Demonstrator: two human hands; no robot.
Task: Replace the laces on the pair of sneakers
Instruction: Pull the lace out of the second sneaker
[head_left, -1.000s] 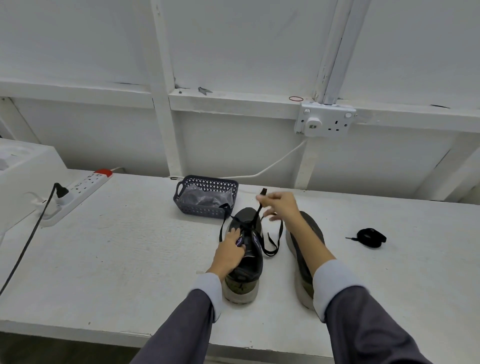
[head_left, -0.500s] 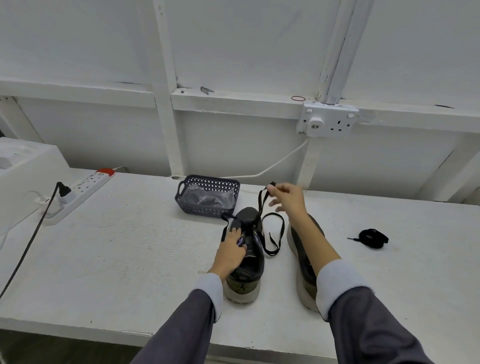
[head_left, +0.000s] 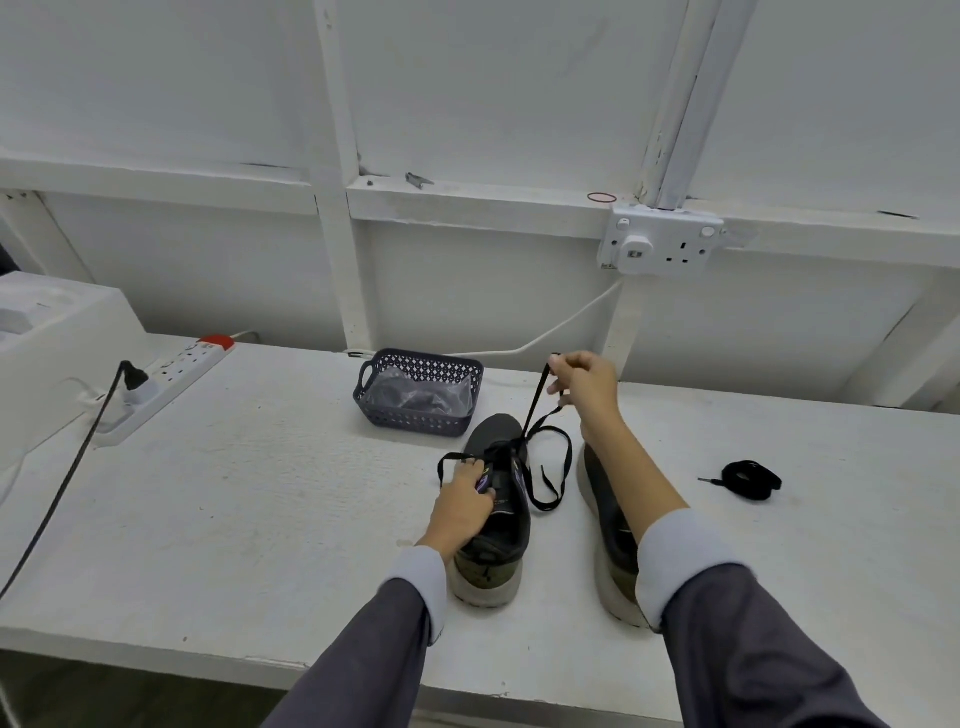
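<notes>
Just in front of the basket (head_left: 418, 415), the left hand (head_left: 462, 506) grips the sneaker (head_left: 501, 525) as the right hand (head_left: 584, 382) pinches its taut black lace (head_left: 535, 410); a steady, straight draw should slide it through without snagging.

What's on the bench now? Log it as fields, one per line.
left hand: grips laced sneaker near its tongue
right hand: pinches black lace near its end, strand taut above the sneaker
second sneaker: beside the first, to its right
spare lace: coiled on table, far right
basket: behind sneakers, holds a clear bag
</notes>
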